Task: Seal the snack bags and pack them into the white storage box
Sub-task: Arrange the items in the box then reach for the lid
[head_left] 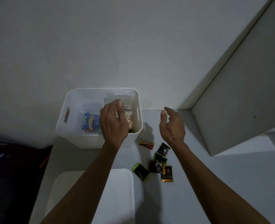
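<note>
From where I sit, the left hand [113,122] hangs over the right half of the white storage box [72,101] at the centre of the frame, its fingers [119,104] loosely bent and slightly spread above a clear zip bag [127,102] that stands inside against the far right wall; whether the fingertips actually touch the bag or only hover over it, I cannot tell, and I see no firm pinch on it. The right hand [172,125] floats just right of the box, clear of it, fingers [165,113] relaxed, curved and apart, holding nothing. Working outward, a second clear bag [91,122] with blue and orange packets lies in the box's left half. I judge the packing partly done: two bags sit in the box, though the dim light hides whether their seals are closed. Loose snack packets [159,160] lie scattered on the pale table [198,183] in the lower right of centre, a red one [146,143] nearest the box, so I reckon more bagging and sealing remains. A white lid [120,191] rests at lower centre, between my forearms.
</note>
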Demonstrator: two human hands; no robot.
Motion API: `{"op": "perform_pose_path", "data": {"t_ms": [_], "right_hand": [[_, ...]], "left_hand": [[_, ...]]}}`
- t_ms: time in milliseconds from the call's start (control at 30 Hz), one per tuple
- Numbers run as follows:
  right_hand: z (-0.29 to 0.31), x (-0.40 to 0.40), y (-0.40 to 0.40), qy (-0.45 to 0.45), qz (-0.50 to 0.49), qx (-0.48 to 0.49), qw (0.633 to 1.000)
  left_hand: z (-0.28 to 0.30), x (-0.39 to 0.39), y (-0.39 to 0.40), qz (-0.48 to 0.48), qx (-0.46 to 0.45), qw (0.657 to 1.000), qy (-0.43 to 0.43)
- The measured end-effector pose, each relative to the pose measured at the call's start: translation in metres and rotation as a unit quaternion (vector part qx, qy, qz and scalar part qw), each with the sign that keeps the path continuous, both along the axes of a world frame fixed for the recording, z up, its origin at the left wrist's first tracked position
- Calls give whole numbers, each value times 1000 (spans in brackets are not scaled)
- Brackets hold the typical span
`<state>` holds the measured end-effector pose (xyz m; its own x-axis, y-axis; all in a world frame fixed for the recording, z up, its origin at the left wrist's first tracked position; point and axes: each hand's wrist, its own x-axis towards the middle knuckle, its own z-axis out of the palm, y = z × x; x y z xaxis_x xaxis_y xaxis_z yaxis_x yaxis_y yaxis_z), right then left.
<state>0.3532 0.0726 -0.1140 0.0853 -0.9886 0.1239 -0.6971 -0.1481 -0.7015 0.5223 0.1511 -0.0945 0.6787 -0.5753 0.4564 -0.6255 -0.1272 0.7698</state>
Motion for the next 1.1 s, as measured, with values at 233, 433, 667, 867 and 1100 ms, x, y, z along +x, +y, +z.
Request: {"op": "perform_pose_path", "data": {"t_ms": [233, 433, 667, 867, 1100], "right_hand": [[-86, -92, 47, 67, 60, 90, 992], [-163, -111, 66, 141, 205, 57, 967], [-206, -120, 52, 223, 253, 28, 941], [-215, -133, 37, 233, 189, -1, 954], [-208, -108, -3, 164, 221, 11, 961]], "left_hand": [[-72, -106, 40, -93, 73, 991, -61], [-179, -157, 62, -98, 285, 946, -122], [-224, -174, 66, -54, 336, 928, -152], [-241, -165, 38, 18, 316, 936, -157], [-244, -136, -15, -31, 370, 906, -203]]}}
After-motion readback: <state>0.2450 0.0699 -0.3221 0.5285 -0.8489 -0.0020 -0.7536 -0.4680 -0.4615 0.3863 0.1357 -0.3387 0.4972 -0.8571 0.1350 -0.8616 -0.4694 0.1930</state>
